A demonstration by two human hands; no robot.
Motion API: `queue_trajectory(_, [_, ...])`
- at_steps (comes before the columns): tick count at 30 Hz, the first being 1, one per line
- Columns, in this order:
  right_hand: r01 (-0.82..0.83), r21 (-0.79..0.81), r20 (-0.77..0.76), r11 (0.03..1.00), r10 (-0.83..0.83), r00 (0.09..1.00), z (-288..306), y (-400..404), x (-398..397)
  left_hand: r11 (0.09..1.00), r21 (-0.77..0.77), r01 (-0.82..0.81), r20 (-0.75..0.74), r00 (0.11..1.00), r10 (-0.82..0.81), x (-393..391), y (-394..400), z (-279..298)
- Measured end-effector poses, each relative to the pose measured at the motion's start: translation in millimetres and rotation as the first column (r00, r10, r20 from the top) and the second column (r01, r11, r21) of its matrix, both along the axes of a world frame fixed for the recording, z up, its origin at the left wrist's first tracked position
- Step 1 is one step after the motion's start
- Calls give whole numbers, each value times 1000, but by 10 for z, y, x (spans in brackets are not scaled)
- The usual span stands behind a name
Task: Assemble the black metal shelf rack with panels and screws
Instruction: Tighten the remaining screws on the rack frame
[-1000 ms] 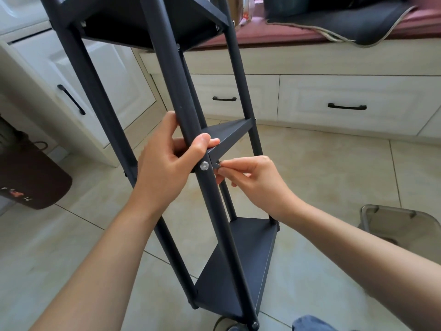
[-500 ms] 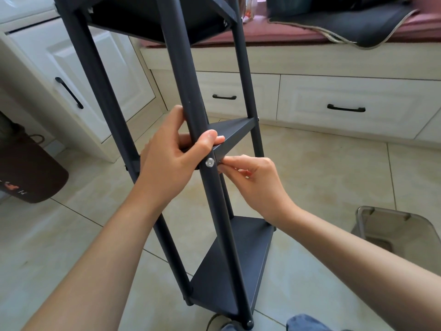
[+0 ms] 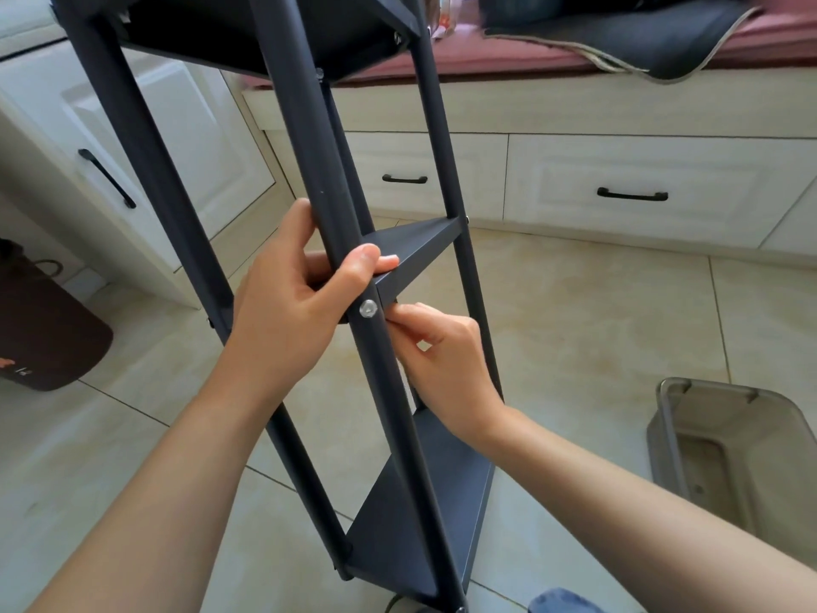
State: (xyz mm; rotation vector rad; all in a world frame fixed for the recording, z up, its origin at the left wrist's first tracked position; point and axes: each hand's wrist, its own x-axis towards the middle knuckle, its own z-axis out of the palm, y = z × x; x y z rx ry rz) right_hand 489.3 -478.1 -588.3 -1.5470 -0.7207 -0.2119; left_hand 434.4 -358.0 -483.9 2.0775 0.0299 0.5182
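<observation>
Black metal shelf rack (image 3: 389, 435), built of round tubular posts and triangular panels, stands upright on the glossy beige tiled floor (image 3: 574, 329) in the middle of the view, its lowest panel (image 3: 424, 515) near the tiles and its top panel (image 3: 265, 33) close under the camera. The person's left hand (image 3: 292, 311) grips the nearest post, fingers (image 3: 384, 261) curled round it and onto the corner of the middle triangular panel (image 3: 411, 250). Just below the thumb a silver screw head (image 3: 368, 308) sits in the post. The right hand (image 3: 442, 365) reaches in from the right, fingertips pinched together against the underside of that panel corner, right behind the screw; what they pinch is hidden. White cabinet doors with black bar handles (image 3: 106, 177) close off the left side, and a low white drawer unit (image 3: 619, 188) topped with a pink cushion (image 3: 530, 64) and a dark folded cloth (image 3: 619, 33) runs along the back. A dark brown oval mat (image 3: 48, 338) lies at the left edge, and a clear plastic bin (image 3: 729, 457) sits on the floor at the right, apart from the rack. Bare tiles stretch between the rack and the drawers.
</observation>
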Motion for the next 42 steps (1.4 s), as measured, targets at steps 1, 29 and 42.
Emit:
queue_trajectory(1, [-1, 0, 21, 1000, 1, 1000, -6, 12, -1, 1000, -7, 4, 4, 1000, -4, 2, 9, 4])
queue_trajectory(29, [-25, -135, 119, 991, 41, 992, 128, -72, 99, 989, -137, 60, 13, 998, -59, -90, 212, 30])
queue_trajectory(42, [-13, -128, 31, 992, 17, 999, 216, 95, -54, 992, -128, 15, -27, 999, -19, -139, 217, 27])
